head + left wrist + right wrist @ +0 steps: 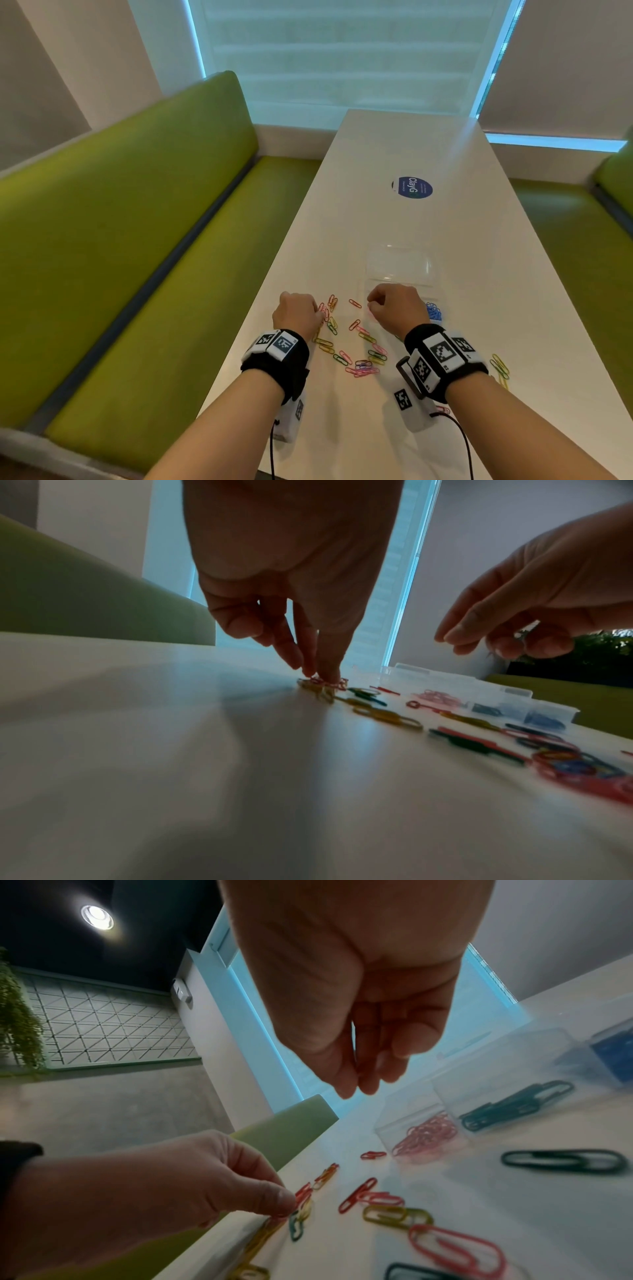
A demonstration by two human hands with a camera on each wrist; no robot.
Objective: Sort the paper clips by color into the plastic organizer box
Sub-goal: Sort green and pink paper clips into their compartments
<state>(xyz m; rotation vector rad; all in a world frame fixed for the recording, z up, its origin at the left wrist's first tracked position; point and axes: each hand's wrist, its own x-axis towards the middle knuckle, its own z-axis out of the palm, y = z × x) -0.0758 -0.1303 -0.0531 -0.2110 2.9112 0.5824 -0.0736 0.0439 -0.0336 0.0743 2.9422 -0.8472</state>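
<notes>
A: Left hand (pixel 297 313) is down on the white counter (pixel 462 212), fingertips (pixel 329 669) pinching a red paper clip (pixel 329 682) at the left edge of the scattered paper clips (pixel 356 346).

B: Right hand (pixel 394 306)?

A: It hangs above the counter, just over the near-left corner of the plastic organizer box (pixel 435 293). Fingers are curled loosely with thumb and forefinger tips together; whether they pinch a clip, cannot tell.

B: Box contents?

A: Lid (pixel 400 265) lies open, flat on the far side. From the right wrist view, pink clips (pixel 426 1135) fill the nearest compartment, dark green clips (pixel 514 1107) the next, blue clips (pixel 613 1053) the one beyond. Head view shows the blue clips just right of the right hand.

B: Loose ones?

A: Red, pink, yellow and green lie mixed between the two wrists. A few yellow clips (pixel 500 366) sit apart, right of the right wrist.

B: Anything else?

A: Round blue sticker (pixel 412 187) farther up the counter; green bench seat (pixel 137 240) on the left.
</notes>
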